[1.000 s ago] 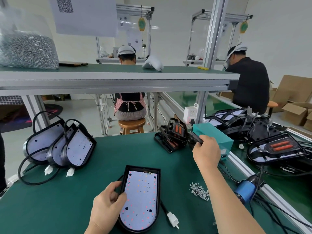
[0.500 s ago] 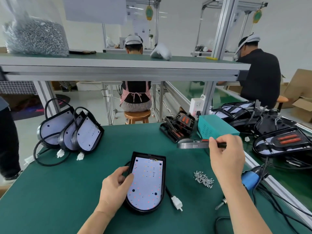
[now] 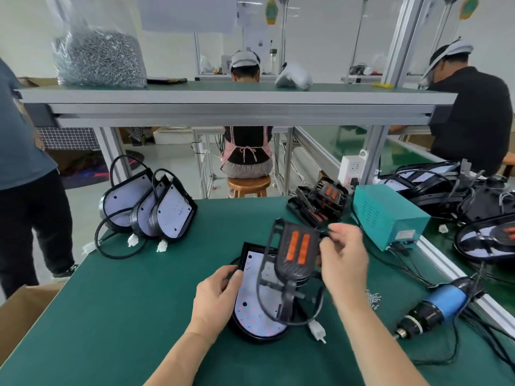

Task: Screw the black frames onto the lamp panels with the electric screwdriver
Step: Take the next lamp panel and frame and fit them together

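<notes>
A lamp panel, white with red dots and a black rim, lies flat on the green table in front of me. My left hand rests on its left edge, thumb on the rim. My right hand grips a black frame with two orange strips and holds it tilted just above the panel, covering the panel's right half. The electric screwdriver, blue and black, lies on the table at the right, untouched. A small heap of screws lies beside it.
Three lamp panels with black cables lean at the left rear. More black frames are stacked at the back by a teal box. Other lamps crowd the right. A cardboard box sits at the left edge. Other people work nearby.
My right hand has brought the black frame from the rear stack toward me and turned it over the lamp panel. My left hand stays on the panel's left edge.
</notes>
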